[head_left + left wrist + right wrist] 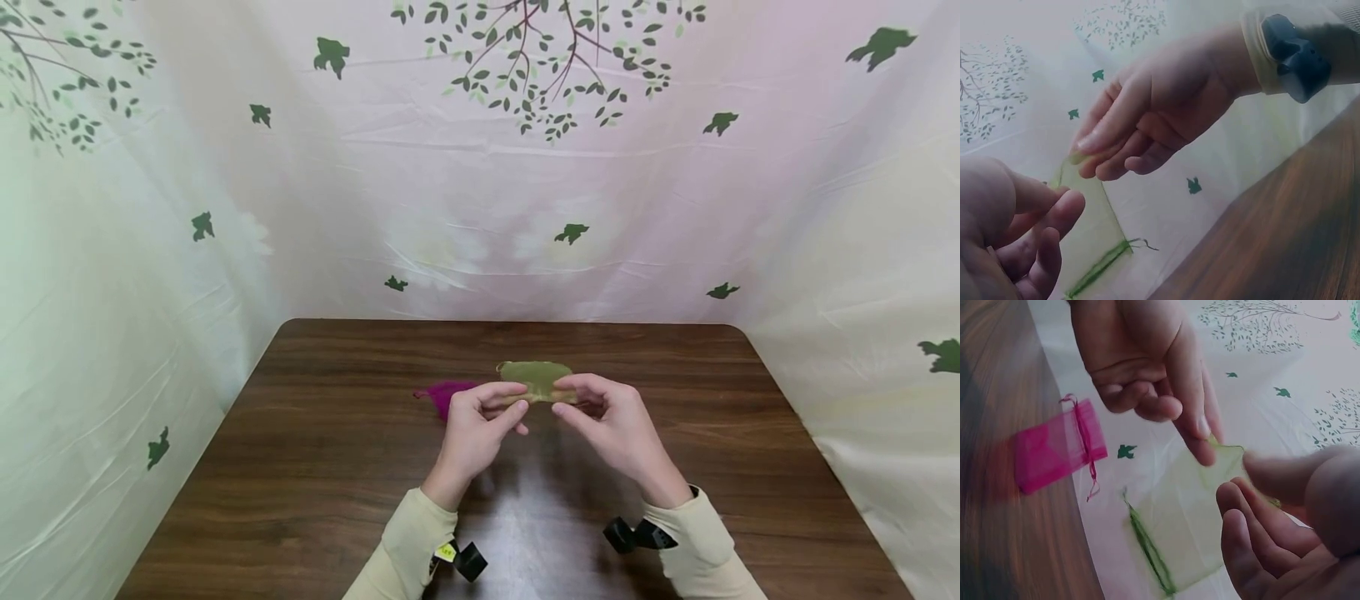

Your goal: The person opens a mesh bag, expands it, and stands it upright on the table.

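Both hands hold a sheer green drawstring pouch (536, 375) above the table. My left hand (474, 429) pinches one corner of its near edge between thumb and fingers. At the other corner my right hand (618, 425) pinches the same edge, so the fabric stretches between them. The darker drawstring band (1149, 553) lies at the pouch's far end, with a thin cord loop sticking out, also visible in the left wrist view. A magenta drawstring pouch (1054, 453) lies on the table just beyond the left hand, partly hidden by it in the head view.
The brown wooden table (315, 442) has rounded far corners. Pale cloth (465, 192) printed with green birds and leafy branches hangs around its back and sides. Each wrist carries a small black camera (470, 562) over a cream sleeve (412, 533).
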Available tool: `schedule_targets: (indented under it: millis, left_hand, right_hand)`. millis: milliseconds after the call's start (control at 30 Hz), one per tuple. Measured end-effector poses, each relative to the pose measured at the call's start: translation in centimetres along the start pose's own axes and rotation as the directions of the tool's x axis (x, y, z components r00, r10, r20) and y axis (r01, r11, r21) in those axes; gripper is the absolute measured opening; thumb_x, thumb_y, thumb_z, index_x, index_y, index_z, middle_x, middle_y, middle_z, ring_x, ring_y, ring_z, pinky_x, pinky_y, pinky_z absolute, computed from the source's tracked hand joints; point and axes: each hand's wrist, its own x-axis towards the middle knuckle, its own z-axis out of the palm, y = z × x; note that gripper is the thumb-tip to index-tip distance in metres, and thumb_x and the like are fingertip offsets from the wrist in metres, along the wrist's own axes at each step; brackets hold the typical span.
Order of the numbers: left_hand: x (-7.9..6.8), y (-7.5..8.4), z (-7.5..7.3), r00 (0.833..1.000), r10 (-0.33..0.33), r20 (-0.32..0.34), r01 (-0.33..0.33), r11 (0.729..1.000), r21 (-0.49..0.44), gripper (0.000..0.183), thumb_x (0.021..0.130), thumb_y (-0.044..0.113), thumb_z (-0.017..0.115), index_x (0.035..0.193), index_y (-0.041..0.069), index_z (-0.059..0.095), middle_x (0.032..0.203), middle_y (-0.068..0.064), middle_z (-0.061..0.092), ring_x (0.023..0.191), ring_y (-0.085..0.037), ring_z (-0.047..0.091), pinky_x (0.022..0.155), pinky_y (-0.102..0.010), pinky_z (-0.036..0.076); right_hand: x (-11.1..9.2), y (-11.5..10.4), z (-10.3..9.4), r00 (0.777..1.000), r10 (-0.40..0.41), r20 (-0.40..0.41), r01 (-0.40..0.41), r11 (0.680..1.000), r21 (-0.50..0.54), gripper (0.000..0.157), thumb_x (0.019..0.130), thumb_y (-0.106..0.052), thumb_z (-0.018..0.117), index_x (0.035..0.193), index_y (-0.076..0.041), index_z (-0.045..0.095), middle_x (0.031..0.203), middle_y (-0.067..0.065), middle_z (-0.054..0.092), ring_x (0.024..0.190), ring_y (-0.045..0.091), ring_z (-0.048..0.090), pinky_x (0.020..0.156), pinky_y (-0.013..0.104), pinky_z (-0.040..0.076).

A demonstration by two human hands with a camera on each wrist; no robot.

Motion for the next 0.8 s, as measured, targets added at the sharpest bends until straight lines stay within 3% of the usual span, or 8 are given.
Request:
schedule_targets:
  millis: [67, 167, 200, 367, 600, 700, 800]
  left_hand:
    - [-0.02, -0.02, 0.00, 1.000, -0.010, -0.005, 0.010, 1.000, -0.017, 0.019, 0.096, 0.002, 0.076, 0.114, -0.003, 0.077, 0.099, -0.020, 0.079, 0.062, -0.028, 0.075, 0.068, -0.046, 0.064]
    - [-0.06, 0.00, 0.02, 1.000, -0.014, -0.007, 0.014, 0.999, -0.038, 0.020, 0.095, 0.003, 0.077, 0.114, -0.003, 0.078, 0.099, -0.023, 0.078, 0.063, -0.023, 0.075, 0.069, -0.035, 0.064]
    - [-0.07, -0.03, 0.01, 1.000, -0.014, -0.006, 0.014, 0.999, -0.045, 0.021, 0.095, 0.003, 0.077, 0.115, -0.004, 0.078, 0.100, -0.024, 0.078, 0.064, -0.016, 0.075, 0.069, -0.035, 0.064]
    - [-0.10, -0.13, -0.04, 1.000, 0.004, -0.015, -0.005, 0.998, -0.062, 0.023, 0.092, 0.000, 0.080, 0.114, -0.004, 0.078, 0.102, -0.024, 0.078, 0.065, -0.016, 0.075, 0.069, -0.040, 0.064]
    - [-0.08, -0.15, 0.13, 0.995, 0.087, -0.045, -0.085, 0.996, 0.040, 0.014, 0.094, 0.010, 0.080, 0.105, 0.002, 0.081, 0.093, -0.020, 0.079, 0.062, -0.021, 0.074, 0.066, -0.049, 0.063]
    - [-0.11, -0.23, 0.22, 0.992, 0.119, -0.046, -0.114, 0.989, 0.091, 0.011, 0.095, 0.012, 0.078, 0.102, 0.003, 0.081, 0.090, -0.017, 0.079, 0.064, -0.022, 0.074, 0.065, -0.048, 0.063]
    - [-0.17, -0.25, 0.29, 0.990, 0.134, -0.045, -0.128, 0.984, 0.122, 0.010, 0.096, 0.012, 0.078, 0.098, 0.003, 0.080, 0.087, -0.013, 0.079, 0.065, -0.025, 0.075, 0.065, -0.045, 0.063]
  right_hand:
    - [-0.02, 0.00, 0.01, 1.000, 0.013, 0.004, -0.013, 1.000, 0.019, 0.019, 0.090, -0.004, 0.083, 0.107, -0.011, 0.078, 0.079, 0.001, 0.075, 0.063, 0.014, 0.066, 0.054, 0.023, 0.051]
    - [-0.04, -0.05, 0.05, 0.999, 0.036, 0.002, -0.036, 0.998, 0.060, 0.015, 0.090, -0.005, 0.083, 0.104, -0.010, 0.079, 0.077, 0.003, 0.075, 0.060, 0.013, 0.065, 0.052, 0.023, 0.048]
    - [-0.05, -0.03, 0.03, 0.999, 0.044, 0.002, -0.044, 0.996, 0.071, 0.014, 0.090, -0.006, 0.083, 0.103, -0.010, 0.080, 0.077, 0.003, 0.075, 0.061, 0.011, 0.064, 0.052, 0.023, 0.049]
    - [-0.01, -0.04, -0.13, 0.997, 0.071, 0.005, -0.071, 0.989, 0.128, 0.010, 0.092, -0.005, 0.081, 0.102, -0.008, 0.080, 0.082, 0.007, 0.078, 0.064, 0.013, 0.070, 0.051, 0.023, 0.050]
    - [0.01, 0.00, -0.06, 0.998, 0.054, -0.016, -0.052, 0.993, 0.110, 0.007, 0.094, -0.007, 0.079, 0.098, -0.012, 0.079, 0.080, 0.005, 0.078, 0.062, 0.015, 0.069, 0.050, 0.022, 0.048]
    - [-0.05, 0.05, -0.01, 0.998, 0.062, -0.013, -0.060, 0.995, 0.077, 0.007, 0.094, -0.008, 0.080, 0.096, -0.015, 0.078, 0.078, 0.003, 0.077, 0.061, 0.020, 0.069, 0.050, 0.023, 0.047]
    - [-0.10, -0.06, 0.07, 0.998, 0.067, -0.007, -0.066, 0.997, 0.044, 0.007, 0.094, -0.009, 0.080, 0.095, -0.015, 0.076, 0.078, 0.001, 0.078, 0.064, 0.017, 0.071, 0.051, 0.024, 0.048]
